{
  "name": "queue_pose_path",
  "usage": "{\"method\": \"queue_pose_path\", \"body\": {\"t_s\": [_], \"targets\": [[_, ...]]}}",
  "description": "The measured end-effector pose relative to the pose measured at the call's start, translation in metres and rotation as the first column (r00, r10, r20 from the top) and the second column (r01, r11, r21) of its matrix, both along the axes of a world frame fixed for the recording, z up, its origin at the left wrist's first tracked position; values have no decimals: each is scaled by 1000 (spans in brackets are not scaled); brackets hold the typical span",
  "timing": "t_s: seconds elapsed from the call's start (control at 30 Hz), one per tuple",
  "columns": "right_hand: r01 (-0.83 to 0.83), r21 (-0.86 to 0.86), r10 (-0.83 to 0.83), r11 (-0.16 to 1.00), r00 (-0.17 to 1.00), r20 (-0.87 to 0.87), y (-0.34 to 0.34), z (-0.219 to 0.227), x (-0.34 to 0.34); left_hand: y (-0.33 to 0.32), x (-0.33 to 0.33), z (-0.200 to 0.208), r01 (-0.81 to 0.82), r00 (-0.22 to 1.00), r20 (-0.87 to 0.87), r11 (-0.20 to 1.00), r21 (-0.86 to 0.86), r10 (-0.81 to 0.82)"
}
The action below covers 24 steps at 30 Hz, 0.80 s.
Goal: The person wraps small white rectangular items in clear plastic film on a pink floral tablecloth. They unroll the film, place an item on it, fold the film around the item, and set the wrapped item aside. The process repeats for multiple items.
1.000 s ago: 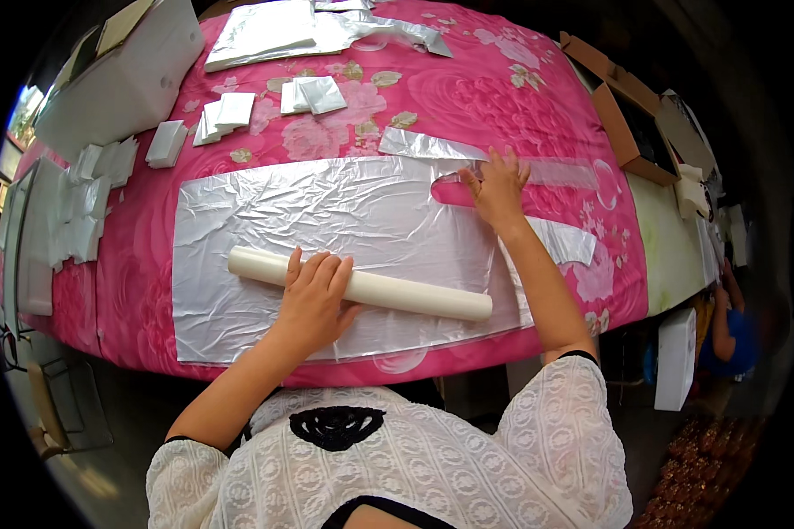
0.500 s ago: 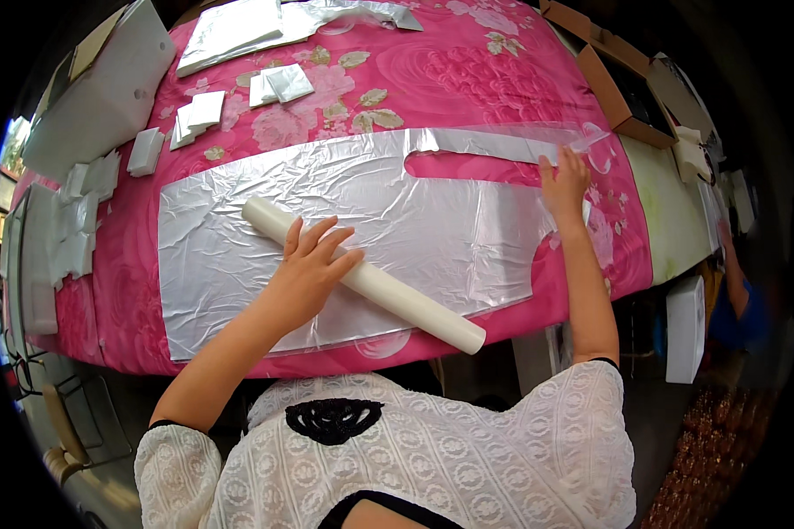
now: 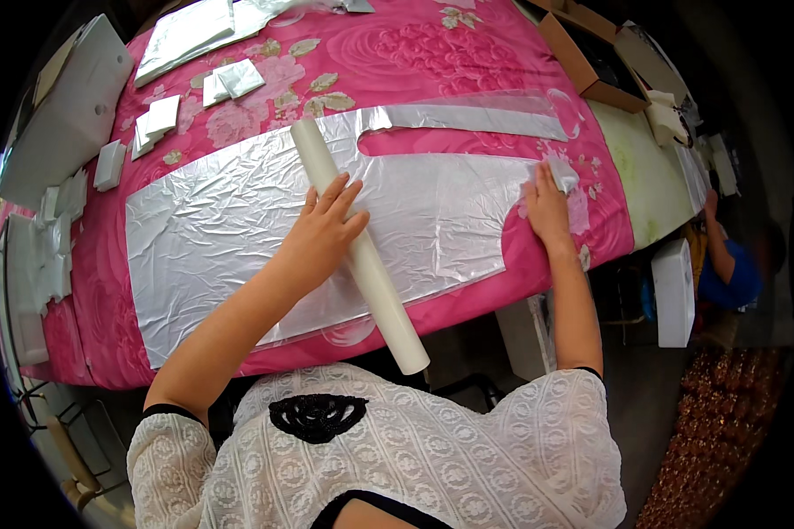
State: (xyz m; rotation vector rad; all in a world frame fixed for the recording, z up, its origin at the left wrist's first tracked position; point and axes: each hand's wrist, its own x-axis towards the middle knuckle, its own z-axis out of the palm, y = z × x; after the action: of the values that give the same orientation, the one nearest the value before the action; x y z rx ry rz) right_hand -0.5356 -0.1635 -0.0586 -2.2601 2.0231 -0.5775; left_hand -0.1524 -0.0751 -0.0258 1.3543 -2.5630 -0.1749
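Note:
A thin silvery plastic sheet (image 3: 229,220), wrinkled and with a long rounded cut-out at its right side, lies flat on the table. Across it rests a smooth cream-white tube (image 3: 386,309), slanting so that its near end juts past the table edge. My left hand (image 3: 319,231) lies on top of the tube, fingers spread rather than wrapped round it. At the sheet's right edge, my right hand (image 3: 549,207) is laid flat with fingers stretched out, touching the plastic. Beyond the cut-out runs a narrow silvery strip (image 3: 481,120) of the same sheet, with clear film along it.
A pink flowered cloth (image 3: 397,62) covers the table. Folded silvery packets (image 3: 156,123) and a larger silvery stack (image 3: 185,40) lie at the far left, near a white box (image 3: 71,110). A brown carton (image 3: 591,62) stands far right. Another person in blue (image 3: 730,273) is at the right.
The tube has swung to a steeper slant under my left hand. My right hand has left the far strip and come nearer, down onto the sheet's right edge. The whole view has shifted slightly.

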Motion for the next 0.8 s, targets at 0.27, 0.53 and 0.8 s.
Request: {"method": "queue_pose_path", "body": {"t_s": [0.27,0.53,0.8], "targets": [[92,-196,-141,976,958,-250,-4,-11,-24,-4,-4,-4,33,999,6,999,-28,-32],[110,-203,-116,973,993,-16,3,15,-20,-6,-5,-1,63,998,26,998,-20,-62],[117,-430,-85,895,992,94,1,10,-19,-10,-1,-4,100,994,-42,995,-4,-100]]}}
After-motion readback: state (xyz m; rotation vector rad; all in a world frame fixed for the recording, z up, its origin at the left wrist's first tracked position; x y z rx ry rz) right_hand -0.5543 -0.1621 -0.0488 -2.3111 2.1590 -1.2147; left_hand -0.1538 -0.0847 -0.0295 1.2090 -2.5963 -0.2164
